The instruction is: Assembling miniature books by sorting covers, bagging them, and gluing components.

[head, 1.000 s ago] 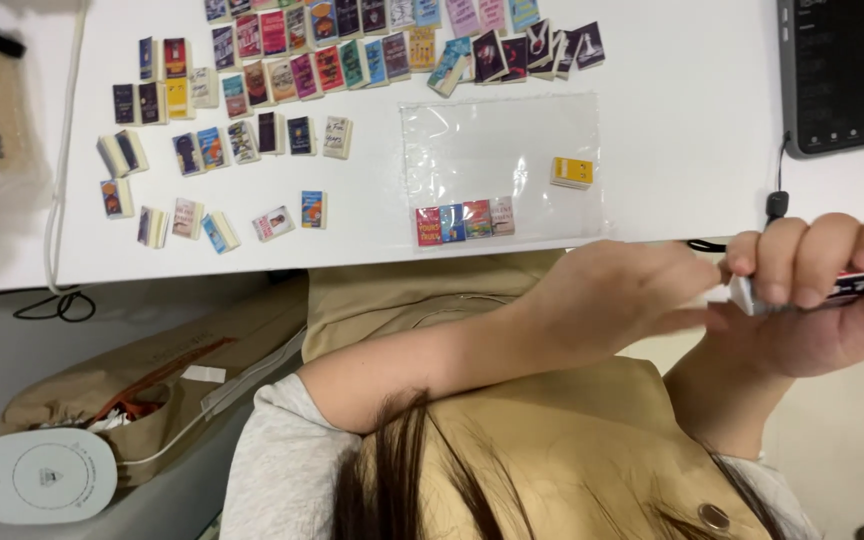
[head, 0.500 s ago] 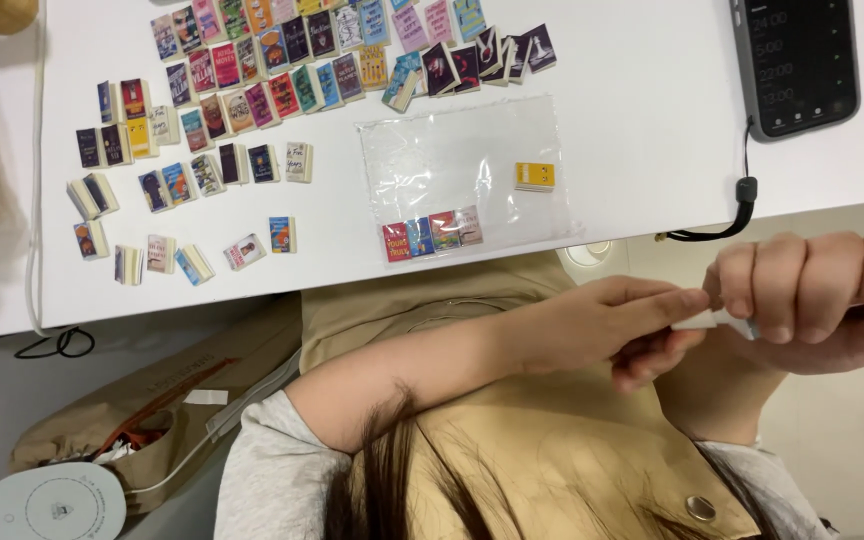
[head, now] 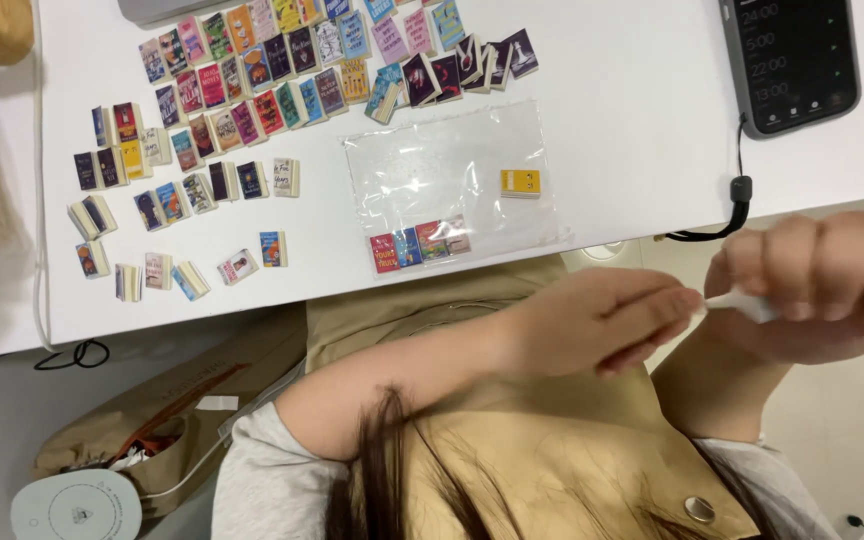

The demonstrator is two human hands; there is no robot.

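My right hand (head: 822, 290) is closed around a thin white tool (head: 742, 302), blurred, just off the table's near edge at the right. My left hand (head: 592, 320) reaches across my lap from the left. Its fingertips pinch the tool's free end. Both hands are over my tan clothing, below the white table (head: 612, 120). A clear plastic bag (head: 442, 170) lies flat on the table above my left hand. A yellow miniature book (head: 520, 183) rests on it, and a short row of miniature books (head: 417, 245) lies at its near edge.
Several miniature books (head: 252, 100) lie in rows over the table's left and far side. A dark phone (head: 792, 60) with a black cable (head: 740, 190) is at the far right. A tan bag (head: 152, 420) and a round white device (head: 77, 505) sit lower left.
My left hand's fingers have closed in on the tool's tip in my right hand. The view has shifted, so the table contents sit a little further right and lower.
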